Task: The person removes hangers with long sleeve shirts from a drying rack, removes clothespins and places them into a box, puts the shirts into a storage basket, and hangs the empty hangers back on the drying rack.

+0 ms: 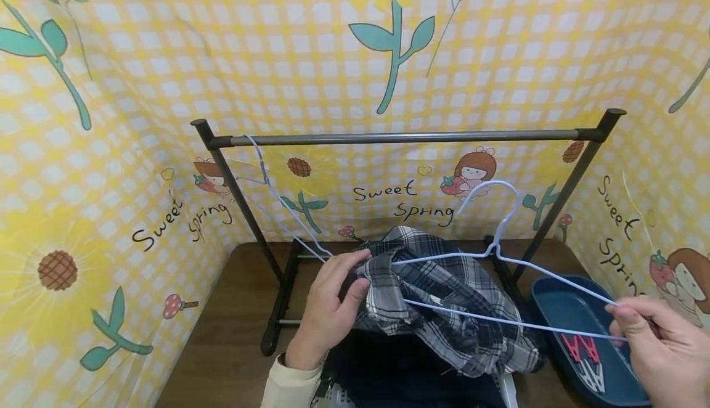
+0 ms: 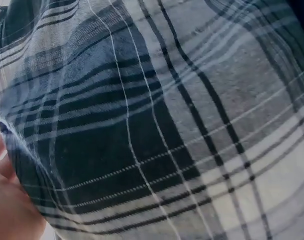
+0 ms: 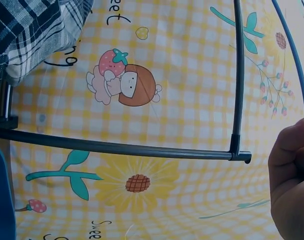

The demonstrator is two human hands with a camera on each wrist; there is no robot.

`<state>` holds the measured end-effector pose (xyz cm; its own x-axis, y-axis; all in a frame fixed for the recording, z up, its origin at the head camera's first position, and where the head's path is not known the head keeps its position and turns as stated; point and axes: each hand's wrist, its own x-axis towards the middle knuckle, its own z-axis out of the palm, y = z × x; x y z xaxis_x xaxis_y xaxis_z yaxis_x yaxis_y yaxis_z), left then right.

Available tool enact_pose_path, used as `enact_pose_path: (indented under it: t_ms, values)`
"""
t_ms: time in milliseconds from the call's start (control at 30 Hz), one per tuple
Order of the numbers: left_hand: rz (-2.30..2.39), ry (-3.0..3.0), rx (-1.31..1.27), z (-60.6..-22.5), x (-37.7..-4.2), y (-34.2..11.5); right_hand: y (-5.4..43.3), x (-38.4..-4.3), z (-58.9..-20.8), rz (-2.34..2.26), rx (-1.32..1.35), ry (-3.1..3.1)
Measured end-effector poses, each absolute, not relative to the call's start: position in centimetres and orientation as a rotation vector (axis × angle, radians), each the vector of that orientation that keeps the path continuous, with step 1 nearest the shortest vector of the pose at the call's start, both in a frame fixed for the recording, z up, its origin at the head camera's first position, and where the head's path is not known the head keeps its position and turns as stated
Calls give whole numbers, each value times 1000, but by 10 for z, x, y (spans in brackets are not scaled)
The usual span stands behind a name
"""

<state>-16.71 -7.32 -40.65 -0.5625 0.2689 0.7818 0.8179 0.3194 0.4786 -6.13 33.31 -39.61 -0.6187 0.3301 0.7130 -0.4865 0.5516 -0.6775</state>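
Note:
A grey and black plaid shirt (image 1: 466, 285) is bunched up in the middle of the head view and fills most of the left wrist view as plaid cloth (image 2: 142, 115). At its left side, my left hand (image 1: 333, 303) holds the cloth between thumb and fingers. A light blue hanger (image 1: 554, 277) lies across the shirt with its hook up, its left end inside the cloth and out of sight. My right hand (image 1: 660, 340) grips the hanger's right end. In the right wrist view that hand (image 3: 294, 175) shows at the right edge, around the hanger (image 3: 294, 55).
A dark metal rack (image 1: 410, 138) stands behind the hands, and a second hanger (image 1: 266, 180) hangs at its left end. On the right, a blue tray (image 1: 546, 288) holds red and white clips (image 1: 579, 347). Dark cloth (image 1: 410, 371) lies below the shirt, over a white basket (image 1: 507, 389).

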Motion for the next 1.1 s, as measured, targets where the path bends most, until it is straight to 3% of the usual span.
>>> enact_pose_path:
  t_ms: [300,533,767,1100]
  values:
    - [-1337,-2172,-1016,-398,-164,-77,334,-64,-398,1207,307,-1859]
    - [-1381,-2128,-998,-414,-164,-80,335,-58,-405,1157,204,-1892]
    - [-1367,-2021,-986,-423,-163,-83,352,-66,-403,1365,436,-1744]
    - [-1401,-1992,-933,-425,-167,-84,369,-75,-392,1253,294,-1756]
